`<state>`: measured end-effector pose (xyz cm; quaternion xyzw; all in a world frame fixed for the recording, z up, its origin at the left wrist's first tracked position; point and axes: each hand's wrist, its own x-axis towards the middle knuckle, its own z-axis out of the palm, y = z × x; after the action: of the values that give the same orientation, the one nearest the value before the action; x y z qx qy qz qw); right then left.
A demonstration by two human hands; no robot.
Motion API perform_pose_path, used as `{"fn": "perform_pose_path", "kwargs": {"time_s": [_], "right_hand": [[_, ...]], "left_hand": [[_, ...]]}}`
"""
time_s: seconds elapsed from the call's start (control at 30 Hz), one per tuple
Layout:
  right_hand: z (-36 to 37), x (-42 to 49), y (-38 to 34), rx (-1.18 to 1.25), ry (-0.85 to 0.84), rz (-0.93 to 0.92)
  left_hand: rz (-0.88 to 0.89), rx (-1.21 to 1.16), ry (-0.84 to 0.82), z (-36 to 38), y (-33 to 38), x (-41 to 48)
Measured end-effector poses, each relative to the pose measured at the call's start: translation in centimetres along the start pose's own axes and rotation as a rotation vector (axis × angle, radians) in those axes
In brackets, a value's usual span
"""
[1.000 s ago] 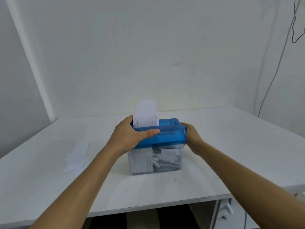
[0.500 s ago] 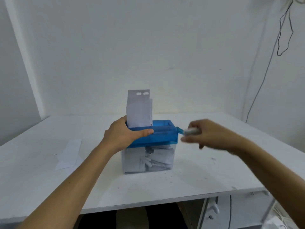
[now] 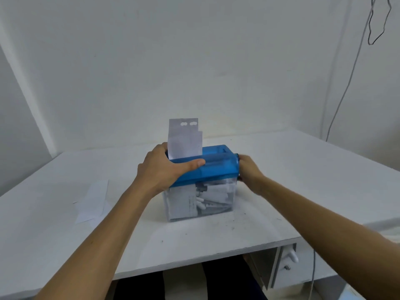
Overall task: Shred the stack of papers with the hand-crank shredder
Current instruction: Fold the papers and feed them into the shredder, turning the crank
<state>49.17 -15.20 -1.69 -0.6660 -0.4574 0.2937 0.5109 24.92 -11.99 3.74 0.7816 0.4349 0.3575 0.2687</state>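
A hand-crank shredder (image 3: 218,167) with a blue top and a clear bin (image 3: 220,202) full of white strips stands mid-table. A white sheet of paper (image 3: 184,139) with two punched holes sticks upright out of its slot. My left hand (image 3: 164,169) grips the blue top's left end, thumb laid along the front edge. Tight against the shredder's right end is my right hand (image 3: 249,169), closed around the crank, which it hides. A few loose papers (image 3: 93,200) lie flat at the table's left.
The white table (image 3: 303,191) fills a corner between two pale walls. Its front edge runs close to me, with a drawer unit (image 3: 285,263) below at the right. A thin cable (image 3: 346,83) hangs down the right wall.
My right hand swung out to the right holding the crank, then came back against the shredder's right end. The sheet in the slot stands taller in view than a second ago. My left hand stayed put.
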Motion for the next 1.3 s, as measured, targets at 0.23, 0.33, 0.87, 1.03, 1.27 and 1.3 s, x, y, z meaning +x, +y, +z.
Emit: {"fn": "perform_pose_path", "kwargs": {"time_s": [0.23, 0.33, 0.87, 1.03, 1.27, 1.3], "right_hand": [[-1.5, -8.3, -0.6, -0.114, 0.064, 0.015], [-5.4, -10.4, -4.1, -0.319, -0.122, -0.111], [-1.5, 1.5, -2.5, -0.049, -0.015, -0.171], [-1.2, -3.4, 1.2, -0.216, -0.068, -0.093], [-7.1, -9.6, -4.2, -0.285, -0.322, -0.210], [-8.1, -9.7, -5.3, -0.400, -0.344, -0.259]], "left_hand": [[-0.016, 0.058, 0.003, 0.0, 0.4, -0.2], [-0.033, 0.058, -0.004, -0.2, 0.6, -0.3], [-0.051, 0.047, -0.024, -0.4, 0.4, 0.1], [-0.028, 0.079, 0.005, -0.3, 0.3, 0.2], [-0.023, 0.093, -0.004, -0.2, 0.2, 0.3], [-0.020, 0.082, -0.013, -0.2, 0.2, 0.3]]}}
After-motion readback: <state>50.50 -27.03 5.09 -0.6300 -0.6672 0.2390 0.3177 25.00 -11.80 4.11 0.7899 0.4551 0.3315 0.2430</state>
